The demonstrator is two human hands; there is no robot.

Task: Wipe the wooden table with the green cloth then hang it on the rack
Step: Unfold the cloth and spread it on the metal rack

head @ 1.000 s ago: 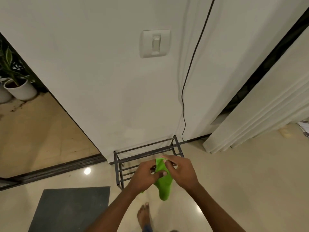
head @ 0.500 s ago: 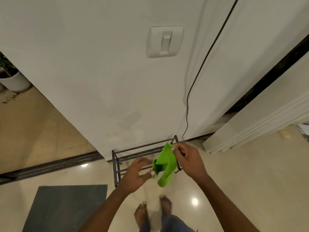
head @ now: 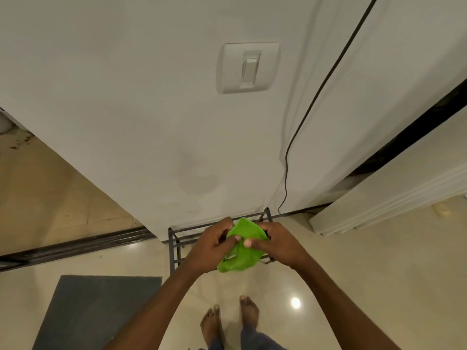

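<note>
Both hands pinch the cloth (head: 240,248) between them — left hand (head: 212,246) at its left edge, right hand (head: 278,245) at its right, thumbs nearly meeting over the bunched middle. The rack (head: 171,248) stands just beyond and below the fingers, bars running left to right — across the arms. Neither hand looks nearer. Glossy floor (head: 353,274), white wall (head: 126,122) close behind the rack, grey mat (head: 96,311) off left.
</note>
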